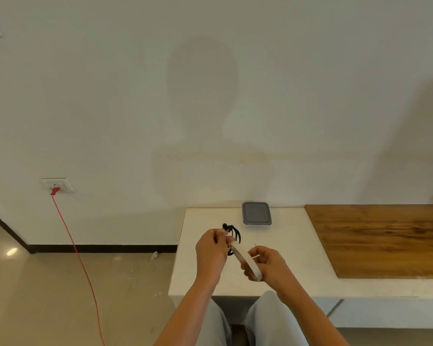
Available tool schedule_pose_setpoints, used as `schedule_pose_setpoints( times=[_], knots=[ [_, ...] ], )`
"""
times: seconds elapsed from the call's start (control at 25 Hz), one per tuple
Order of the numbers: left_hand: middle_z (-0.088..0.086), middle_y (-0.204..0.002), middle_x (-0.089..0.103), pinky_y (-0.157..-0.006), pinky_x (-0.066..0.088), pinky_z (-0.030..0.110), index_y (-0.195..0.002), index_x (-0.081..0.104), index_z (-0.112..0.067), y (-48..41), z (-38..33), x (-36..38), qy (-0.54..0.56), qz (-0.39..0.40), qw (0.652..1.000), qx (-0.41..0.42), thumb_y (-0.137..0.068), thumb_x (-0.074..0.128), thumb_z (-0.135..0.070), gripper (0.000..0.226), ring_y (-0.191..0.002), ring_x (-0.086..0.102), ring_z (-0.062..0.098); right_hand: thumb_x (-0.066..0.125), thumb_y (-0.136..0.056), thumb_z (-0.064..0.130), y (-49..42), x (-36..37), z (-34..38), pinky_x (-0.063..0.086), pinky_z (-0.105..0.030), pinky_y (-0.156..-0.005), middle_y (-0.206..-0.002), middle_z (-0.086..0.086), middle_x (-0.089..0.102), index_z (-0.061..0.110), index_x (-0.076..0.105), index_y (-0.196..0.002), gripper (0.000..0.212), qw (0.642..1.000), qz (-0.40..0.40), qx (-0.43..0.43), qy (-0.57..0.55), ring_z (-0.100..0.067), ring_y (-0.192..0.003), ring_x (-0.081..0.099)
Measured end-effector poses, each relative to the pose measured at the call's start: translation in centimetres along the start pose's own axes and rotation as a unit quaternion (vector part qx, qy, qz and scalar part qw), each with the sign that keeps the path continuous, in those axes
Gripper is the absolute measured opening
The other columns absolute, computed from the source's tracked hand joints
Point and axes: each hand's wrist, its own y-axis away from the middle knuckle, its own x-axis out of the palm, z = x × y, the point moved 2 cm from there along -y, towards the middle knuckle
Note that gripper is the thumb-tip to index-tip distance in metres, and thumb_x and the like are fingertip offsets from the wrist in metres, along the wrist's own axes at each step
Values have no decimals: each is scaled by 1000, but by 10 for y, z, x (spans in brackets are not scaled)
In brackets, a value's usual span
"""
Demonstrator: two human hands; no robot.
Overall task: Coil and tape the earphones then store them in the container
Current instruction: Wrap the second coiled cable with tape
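- Pale-trousered knees (266, 308) sit tucked against the near edge of the counter (203, 280), both forearms reaching out over it.
- Right hand (273, 268) has its fingers curled round a whitish tape roll (249, 265), seen almost edge-on and held above the counter's left half, toward the near edge.
- Left hand (210, 248) is closed in a pinch on the black earphones (234, 233), lifted off the counter just beyond the roll. The cable hangs in several loops, so I'd judge the coiling done.
- The roll's far end touches the bundle at the left fingertips. To my eye the taping is under way, but I cannot tell whether any tape is stuck to the cable, or has been torn off.
- The grey container (256, 213) sits by the counter's far edge, against the wall, well apart from both hands. Its lid looks to be on, so opening it, dropping the bundle in and closing it all appear left to do.
- A wooden board (380, 240) covers the counter's right side.
- Off the left edge, a red cable (78, 255) trails across the floor from a wall socket (58, 185).
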Motion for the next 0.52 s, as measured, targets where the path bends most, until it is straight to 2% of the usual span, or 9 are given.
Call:
schedule_pose_setpoints(
  times=[0.16, 0.2, 0.28, 0.36, 0.52],
  knots=[
    [5, -81, 73, -74, 54, 22, -90, 65, -14, -28, 11, -2, 9, 16, 1000, -17, -99, 46, -18, 21, -78, 70, 17, 68, -85, 13, -9, 9, -34, 59, -25, -74, -90, 1, 69, 17, 59, -93, 12, 993, 27, 69, 94, -17, -84, 69],
    [6, -82, 73, -73, 54, 21, -91, 65, -13, -34, 16, 0, -2, 29, 999, -19, -98, 47, -18, 20, -78, 70, 16, 66, -86, 13, -14, 11, -41, 59, -25, -74, -95, 0, 67, 20, 57, -93, 14, 991, 25, 79, 109, -18, -87, 67],
    [5, -83, 73, -73, 55, 20, -92, 64, -13, -44, 26, 5, -16, 36, 999, -13, -98, 47, -18, 19, -77, 71, 15, 62, -89, 13, -26, 14, -50, 55, -18, -64, -103, 2, 61, 25, 52, -100, 19, 986, 26, 86, 144, -17, -92, 62],
    [4, -85, 72, -70, 54, 15, -91, 62, -14, -54, 40, 14, -24, 34, 999, 1, -99, 47, -18, 18, -78, 70, 11, 59, -91, 15, -43, 17, -58, 50, -14, -63, -104, 4, 54, 29, 48, -109, 25, 982, 28, 85, 167, -15, -93, 57],
    [-3, -89, 69, -65, 48, 4, -93, 59, -14, -81, 85, 37, -76, 54, 995, 25, -99, 50, -21, 14, -81, 66, 2, 62, -89, 19, -87, 21, -93, 54, -20, -76, -99, 7, 56, 32, 51, -107, 24, 973, 30, 90, 211, -12, -90, 58]
  ],
)
